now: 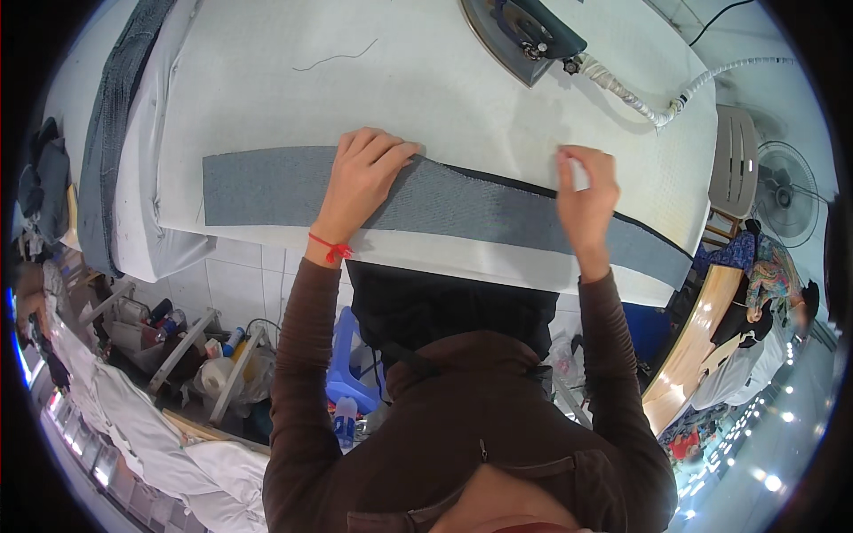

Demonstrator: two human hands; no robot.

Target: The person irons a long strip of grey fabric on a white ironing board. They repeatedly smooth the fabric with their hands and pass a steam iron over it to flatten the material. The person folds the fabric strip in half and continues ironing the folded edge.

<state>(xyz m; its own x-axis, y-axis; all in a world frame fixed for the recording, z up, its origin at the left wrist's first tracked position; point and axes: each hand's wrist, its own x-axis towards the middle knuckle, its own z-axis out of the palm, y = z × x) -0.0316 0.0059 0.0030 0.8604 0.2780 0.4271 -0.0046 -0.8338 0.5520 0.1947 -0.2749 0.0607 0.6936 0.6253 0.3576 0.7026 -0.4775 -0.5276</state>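
Note:
A long grey-blue fabric strip [267, 186] lies across the white padded ironing table [240, 98], with a black layer [498, 180] showing along its upper right edge. My left hand [362, 178], with a red string at the wrist, is on the strip left of its middle. Its fingers are bent together at the upper edge, closed on the fabric. Over the right part of the strip is my right hand [589, 197], slightly blurred. Thumb and forefinger meet in a pinch above the upper edge; whatever is between them, if anything, is too small to make out.
An iron [544, 34] rests at the far right of the table, its wrapped hose [635, 102] trailing right. A loose dark thread [336, 62] lies at the far side. Dark fabric [120, 142] hangs over the left edge. A blue plastic stool [346, 364] stands below; a fan [785, 194] is at right.

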